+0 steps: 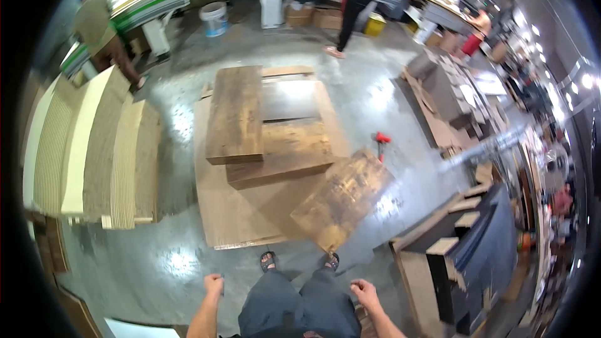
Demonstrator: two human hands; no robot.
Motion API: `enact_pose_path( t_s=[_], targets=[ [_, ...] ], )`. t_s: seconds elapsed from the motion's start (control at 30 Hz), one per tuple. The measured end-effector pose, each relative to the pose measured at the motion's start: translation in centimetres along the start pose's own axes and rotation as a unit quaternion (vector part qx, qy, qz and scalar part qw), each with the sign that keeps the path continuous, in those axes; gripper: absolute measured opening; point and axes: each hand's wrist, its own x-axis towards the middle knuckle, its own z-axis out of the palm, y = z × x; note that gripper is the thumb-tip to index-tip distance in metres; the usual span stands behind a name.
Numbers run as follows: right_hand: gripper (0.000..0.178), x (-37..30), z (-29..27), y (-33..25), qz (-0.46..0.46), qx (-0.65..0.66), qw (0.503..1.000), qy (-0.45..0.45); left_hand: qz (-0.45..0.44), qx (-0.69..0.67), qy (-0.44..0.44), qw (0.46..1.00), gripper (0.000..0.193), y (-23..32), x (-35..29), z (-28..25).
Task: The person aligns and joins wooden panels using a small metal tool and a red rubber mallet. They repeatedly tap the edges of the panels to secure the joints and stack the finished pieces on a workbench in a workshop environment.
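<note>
Two bare hands hang low beside the person's legs: the left hand [214, 284] curled into a loose fist holding nothing, the right hand [362, 290] half-curled and empty. Just ahead of the sandalled feet, a tilted brown board [343, 198] lies on the floor, overlapping a flat cardboard sheet [233, 213] bearing stacked boards [235, 114].

Mottled brown wooden boards [341, 197], matt and rough-looking, glossy grey concrete floor [156, 256], perhaps cardboard sheet [225, 213] beneath

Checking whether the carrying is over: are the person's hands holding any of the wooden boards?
No, the left hand and right hand hang free at the person's sides, apart from the tilted board ahead.
</note>
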Motion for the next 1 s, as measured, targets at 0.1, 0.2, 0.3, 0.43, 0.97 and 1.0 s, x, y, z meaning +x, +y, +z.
enact_pose_path(
  t_s=[0.1, 0.2, 0.3, 0.43, 0.97, 1.0],
  targets=[
    [0.023, -1.7, -2.0, -3.3, -0.149, -0.027, 0.987, 0.045, -0.030, -0.038, 0.003, 0.999, 0.019, -3.6, -1.9, -2.8],
    [0.021, -1.6, -6.9, -5.1, -0.256, -0.031, 0.961, 0.095, -0.010, -0.045, 0.017, 0.999, 0.016, -4.3, -4.6, -2.4],
    [0.020, -3.4, -14.4, -10.6, -0.363, -0.046, 0.913, 0.183, 0.011, -0.038, 0.012, 0.999, 0.018, -3.0, -9.1, -0.6],
    [0.030, -10.0, -25.5, -18.4, -0.472, -0.014, 0.846, 0.247, 0.027, -0.027, -0.050, 0.998, 0.019, 0.5, -15.4, 2.9],
    [0.039, -21.0, -38.3, -33.6, -0.885, 0.040, 0.392, -0.247, 0.008, -0.109, 0.021, 0.994, 0.014, -1.2, -29.0, 8.0],
    [0.039, -21.1, -37.8, -33.8, -0.885, 0.038, 0.385, -0.259, 0.004, -0.100, 0.024, 0.995, 0.015, -1.8, -29.2, 7.8]
  ],
)
